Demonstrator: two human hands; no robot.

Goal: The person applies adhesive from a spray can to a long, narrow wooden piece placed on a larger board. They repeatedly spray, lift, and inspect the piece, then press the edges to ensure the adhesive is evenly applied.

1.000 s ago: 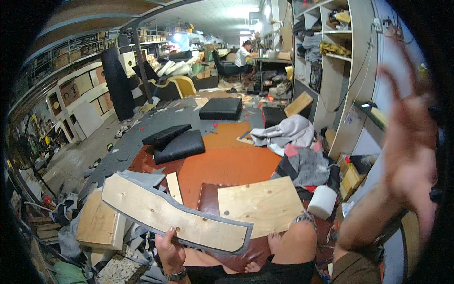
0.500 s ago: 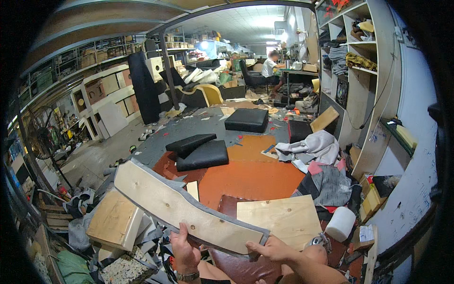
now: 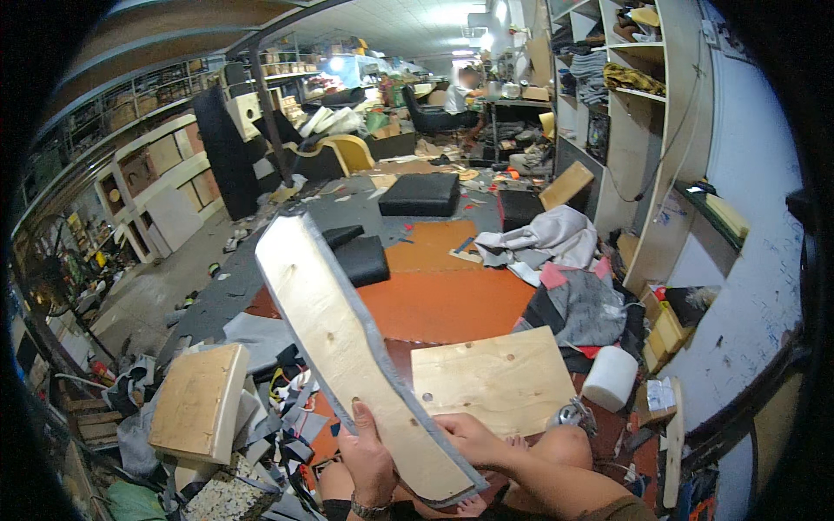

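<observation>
"Where is the panel (image 3: 346,347)?"

"In the person's hands, left of the plywood (image 3: 495,378) and overlapping its left edge in this view. It's long, bare wood on the face, with a grey border, and it slants: the top end leans away to the left, the bottom end is on the near side of the plywood."

"And the left hand (image 3: 369,456)?"

"Near side of the plywood, to its left. The thumb lies on the panel's face, the other fingers go behind; they pinch it at the left edge."

"The right hand (image 3: 473,438)?"

"Just at the plywood's near edge, against the panel's right edge. Its fingertips are hidden, so I can't tell whether they pinch."

"What else is around?"

"A block (image 3: 198,404) well left of the plywood, a white roll (image 3: 610,379) just right of it. Beyond it, an orange sheet (image 3: 452,304), then a black cushion (image 3: 420,194). A pale cloth (image 3: 547,239) is beyond it too, to the right. Far beyond sits another person (image 3: 458,97)."
</observation>
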